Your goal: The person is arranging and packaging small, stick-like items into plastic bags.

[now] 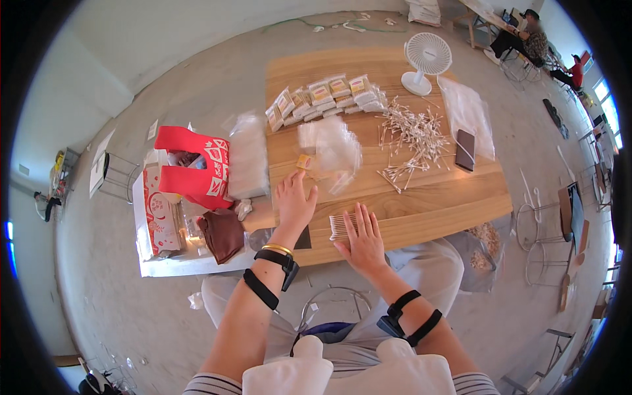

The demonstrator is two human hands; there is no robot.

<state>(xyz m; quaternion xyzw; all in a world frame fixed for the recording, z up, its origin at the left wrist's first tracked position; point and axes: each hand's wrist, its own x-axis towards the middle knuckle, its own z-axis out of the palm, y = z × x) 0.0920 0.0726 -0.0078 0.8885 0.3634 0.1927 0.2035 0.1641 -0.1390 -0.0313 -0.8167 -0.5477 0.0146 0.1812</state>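
Observation:
My left hand (294, 203) reaches forward over the wooden table (421, 204), fingers spread, just short of a small yellow-labelled packet (303, 162) and a crumpled clear plastic bag (334, 150). It holds nothing. My right hand (361, 240) lies flat near the table's front edge, its fingers resting on a neat row of cotton swabs (338, 226). A loose heap of cotton swabs (411, 139) is spread across the middle right of the table. Rows of filled small packets (324, 97) lie at the far left of the table.
A white desk fan (425, 60) stands at the table's far edge, a dark phone (465, 149) on clear bags at the right. A red bag (195, 168) and cartons sit left of the table. A person sits far back right. Stools stand around.

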